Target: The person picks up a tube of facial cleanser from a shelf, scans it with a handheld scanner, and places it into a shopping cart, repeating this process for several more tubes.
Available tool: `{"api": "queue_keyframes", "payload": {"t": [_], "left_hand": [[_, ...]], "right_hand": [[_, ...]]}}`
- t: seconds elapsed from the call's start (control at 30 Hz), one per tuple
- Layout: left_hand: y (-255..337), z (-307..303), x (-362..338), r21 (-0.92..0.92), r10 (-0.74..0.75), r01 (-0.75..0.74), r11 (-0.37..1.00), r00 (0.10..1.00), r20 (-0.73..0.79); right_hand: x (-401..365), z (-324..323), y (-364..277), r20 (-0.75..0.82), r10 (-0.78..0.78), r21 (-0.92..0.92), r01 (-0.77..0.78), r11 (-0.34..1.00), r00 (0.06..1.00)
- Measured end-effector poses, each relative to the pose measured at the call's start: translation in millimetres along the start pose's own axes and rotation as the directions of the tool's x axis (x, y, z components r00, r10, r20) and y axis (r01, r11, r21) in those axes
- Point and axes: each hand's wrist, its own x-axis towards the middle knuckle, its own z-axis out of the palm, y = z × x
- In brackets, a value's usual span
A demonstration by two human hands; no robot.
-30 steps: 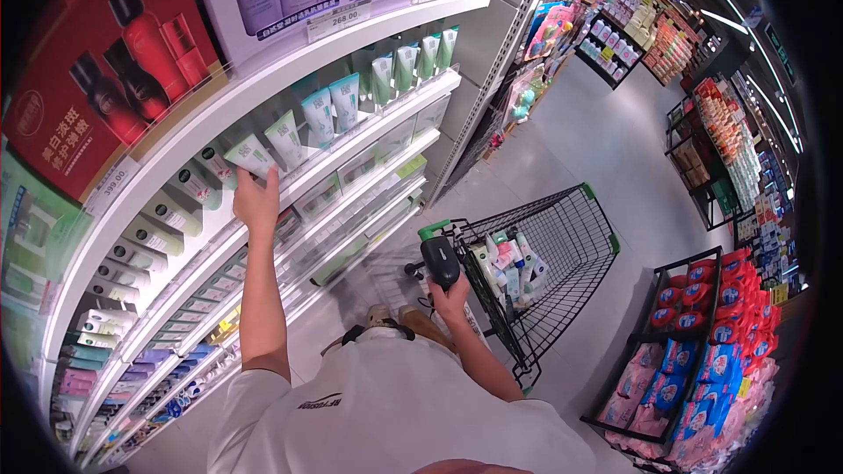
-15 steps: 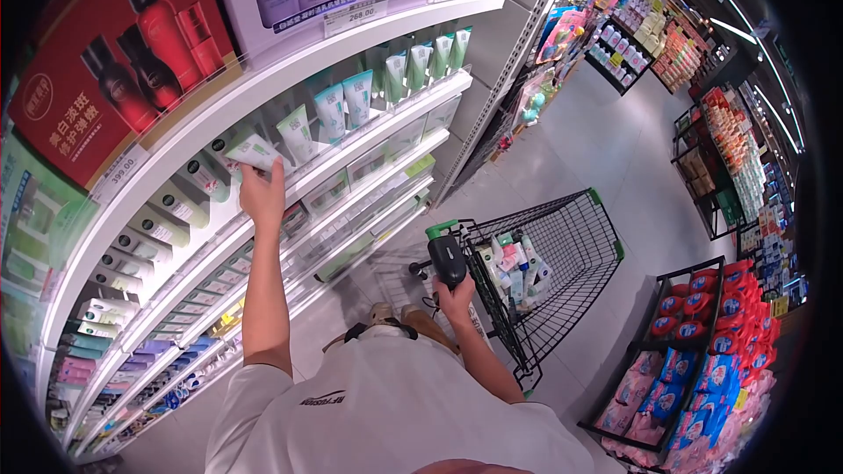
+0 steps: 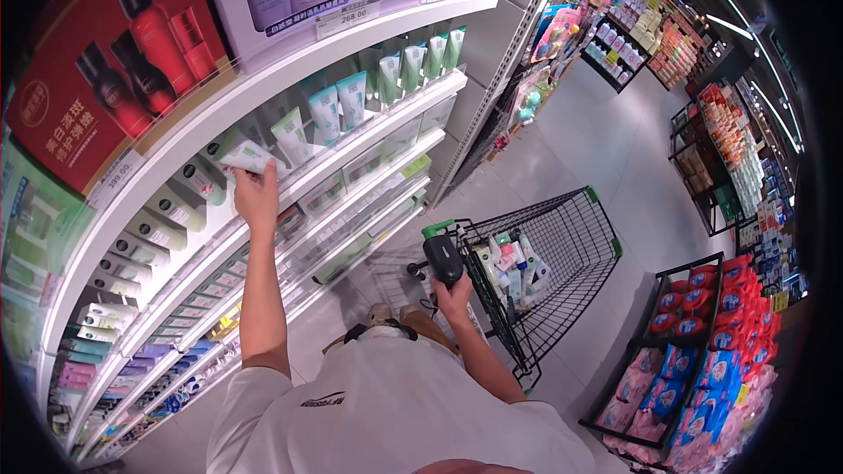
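My left hand (image 3: 256, 197) is closed on the lower end of a white and green tube (image 3: 247, 156), which tilts at the front of a white shelf (image 3: 307, 177). Right beside it on the same shelf stands another pale green and white tube (image 3: 291, 133), with two blue and white tubes (image 3: 338, 110) farther along. My right hand (image 3: 453, 296) is wrapped round a black handheld device (image 3: 443, 260), near the green-ended handle of a shopping cart (image 3: 562, 272). Several bottles and tubes (image 3: 516, 265) lie in the cart.
Big boxed sets, one red (image 3: 118, 61) and one purple, fill the shelf above. A rack of red and blue packs (image 3: 694, 325) stands to the right of the cart. Beyond the cart, the grey floor (image 3: 580, 136) runs between further displays.
The view has shifted slightly, so the shelves appear a little farther left. Both hands keep their holds on the tube and the black device.
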Motion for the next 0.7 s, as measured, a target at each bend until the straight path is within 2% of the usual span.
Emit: {"api": "queue_keyframes", "payload": {"t": [0.2,0.27,0.3,0.37,0.4,0.47,0.53,0.6,0.63,0.7], "left_hand": [[1.9,-1.5,-2.6,-0.094,0.035,-0.036,0.995,0.999,-0.021],[6.9,-3.3,-3.9,0.032,0.011,-0.012,0.999,0.999,0.03],[2.3,-0.9,-2.6,0.029,0.012,-0.013,0.999,0.999,0.032],[-12.3,3.8,0.7,-0.347,0.086,-0.085,0.934,0.996,-0.012],[-10.0,4.9,-0.5,-0.348,0.089,-0.087,0.934,0.996,-0.009],[-6.3,6.0,-4.2,-0.573,0.1,-0.153,0.805,0.987,-0.123],[-10.2,2.2,-8.1,-0.574,0.075,-0.117,0.81,0.993,-0.096],[-12.0,-1.0,-12.4,-0.431,0.097,-0.15,0.89,0.985,-0.142],[-11.9,-2.4,-15.2,-0.429,0.096,-0.15,0.891,0.985,-0.146],[-10.5,-6.2,-22.6,-0.263,0.19,-0.233,0.936,0.965,-0.179]], "right_hand": [[1.1,-0.3,1.9,0.013,0.016,-0.049,-0.015,0.999,1.0],[2.1,-1.3,6.4,0.044,0.041,-0.012,-0.04,0.999,0.998],[3.3,-2.2,6.2,0.041,0.04,-0.013,-0.04,0.999,0.998],[4.5,-2.6,4.2,0.061,0.038,0.019,-0.039,0.999,0.997],[5.3,-2.9,4.2,0.056,0.04,0.02,-0.041,0.999,0.998],[6.0,-3.4,4.3,0.067,0.001,0.031,-0.003,1.0,0.998],[4.6,-3.0,8.2,0.076,0.049,0.049,-0.053,0.997,0.996],[5.0,-2.9,8.8,0.09,0.092,0.066,-0.099,0.993,0.992],[5.5,-3.4,7.8,0.095,0.098,0.071,-0.105,0.992,0.991],[6.9,-3.9,7.6,0.105,0.1,0.076,-0.108,0.991,0.989]]}}
